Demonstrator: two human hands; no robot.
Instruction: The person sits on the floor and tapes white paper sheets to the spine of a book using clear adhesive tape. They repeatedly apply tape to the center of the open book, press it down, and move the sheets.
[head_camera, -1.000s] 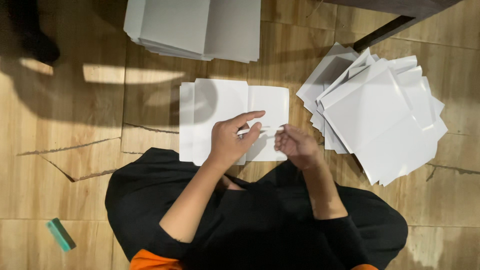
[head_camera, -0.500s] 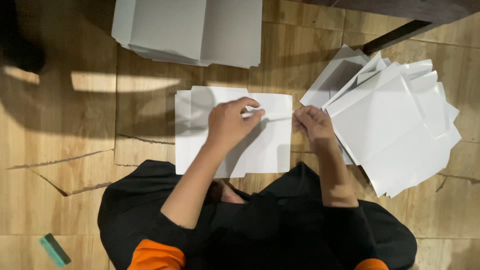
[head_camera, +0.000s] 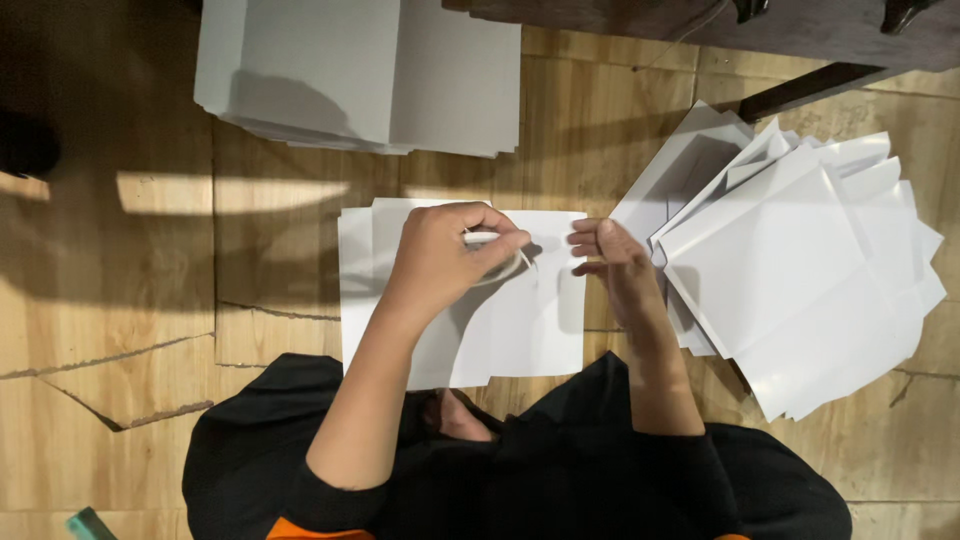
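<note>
Here, peeling a strip off a white sheet.
Left hand (head_camera: 440, 255) pinches the thin strip (head_camera: 500, 250); right hand (head_camera: 615, 265), fingers loosely curled and empty, steadies the sheet (head_camera: 520, 330) on the floor (head_camera: 150, 300).

A flat sheet (head_camera: 520, 330) lay on the floor (head_camera: 120, 300) directly in front of the seated person, with both hands (head_camera: 440, 255) resting over its far edge. To its right sprawled a fanned pile of folded sheets (head_camera: 800, 270), touching it, while a neat stack (head_camera: 360, 70) sat beyond it, farther from the person and apart.
</note>
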